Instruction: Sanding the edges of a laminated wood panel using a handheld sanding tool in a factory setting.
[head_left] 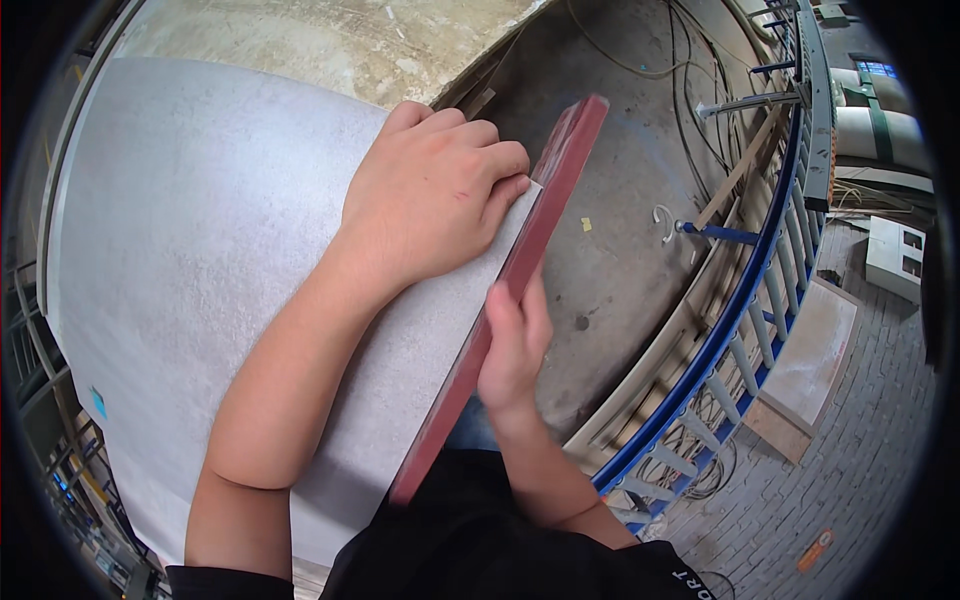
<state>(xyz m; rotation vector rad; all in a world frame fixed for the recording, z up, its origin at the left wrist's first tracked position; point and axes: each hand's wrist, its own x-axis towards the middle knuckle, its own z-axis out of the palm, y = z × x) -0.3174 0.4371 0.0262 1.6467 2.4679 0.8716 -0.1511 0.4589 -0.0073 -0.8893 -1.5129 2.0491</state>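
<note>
Pale letters mark the black shirt [440, 555] below the sheet [230, 200]; a blue patch [98, 402] at the sheet's left edge is too small to read. The left hand [435, 190] curls on the sheet's upper right, fingertips hidden; whether it pinches the edge I cannot tell. The right hand [515, 345], fingers partly hidden, is clamped on the bar [543, 215], dull red with whitish scuffs, along the mottled grey sheet's right edge.

Broad pale-grey sheet [215, 270], faintly mottled; long dark-red bar [533, 240] slanting along its right edge.
</note>
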